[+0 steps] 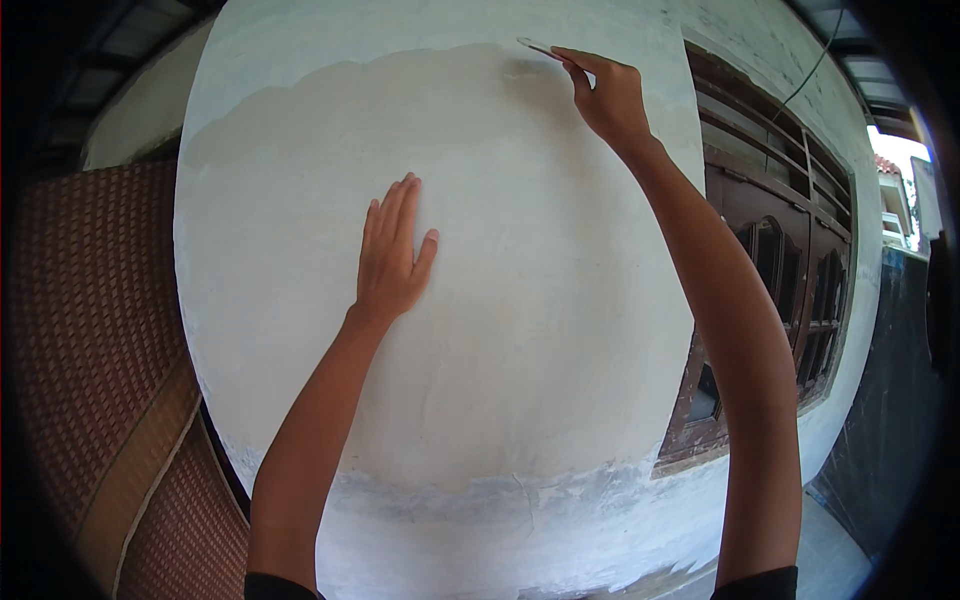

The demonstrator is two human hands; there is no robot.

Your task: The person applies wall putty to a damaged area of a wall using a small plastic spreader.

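Note:
A large wall [500, 300] fills the middle of the view, coated cream over most of its face. The cream ends at the top in a scalloped edge against a paler, whitish band [400, 25]. High up at that edge, my right hand [610, 95] is closed on a slim paintbrush [540, 47] with a pale tip, pinched between thumb and fingers. The tip points left, at or very near the wall. My left hand [392, 250] lies flat on the cream area, lower and to the left, fingers stretched out and holding nothing.
Right of the wall face is a dark brown wooden window [775, 230] with slats above it. A brown woven panel [95, 330] stands at the left. Low on the wall runs a patchy grey-white band [500, 520]. A dark sheet [875, 400] hangs at far right.

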